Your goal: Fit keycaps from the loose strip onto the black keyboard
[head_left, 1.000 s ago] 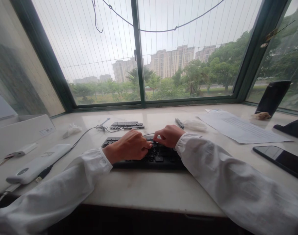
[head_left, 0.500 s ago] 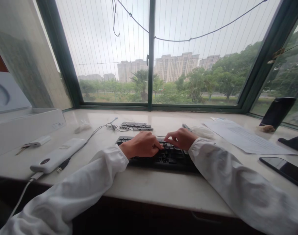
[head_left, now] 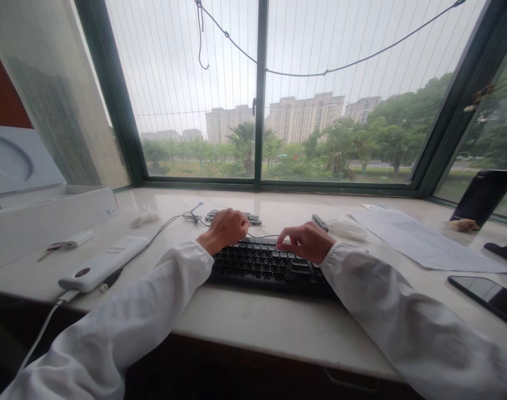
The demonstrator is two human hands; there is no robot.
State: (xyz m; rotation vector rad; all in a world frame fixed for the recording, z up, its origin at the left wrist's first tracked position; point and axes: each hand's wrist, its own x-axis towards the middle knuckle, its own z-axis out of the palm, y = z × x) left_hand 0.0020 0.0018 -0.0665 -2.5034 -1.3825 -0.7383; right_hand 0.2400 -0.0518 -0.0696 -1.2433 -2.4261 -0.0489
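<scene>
A black keyboard [head_left: 262, 266] lies on the white sill, many of its key positions showing bare sockets. Rows of loose dark keycaps [head_left: 253, 219] sit behind it, partly covered by my left hand [head_left: 226, 229]. That hand is closed, held over the keyboard's back left edge near the keycaps; whatever its fingers grip is hidden. Over the upper right keys is my right hand [head_left: 307, 241], index finger and thumb bent together in a pinch at the key tops. Anything between those fingertips is too small to make out.
A white power bank [head_left: 103, 264] with cables, a small white adapter [head_left: 78, 239] and a white box [head_left: 70, 214] are at left. To the right lie printed paper [head_left: 424, 236], a phone [head_left: 487, 300] and a dark upright device [head_left: 482, 200]. A window frame [head_left: 259, 139] rises behind.
My left hand has moved from the middle of the keyboard back and left toward the loose keycaps, uncovering more keys. My right hand stays near the same keys. The view has shifted slightly.
</scene>
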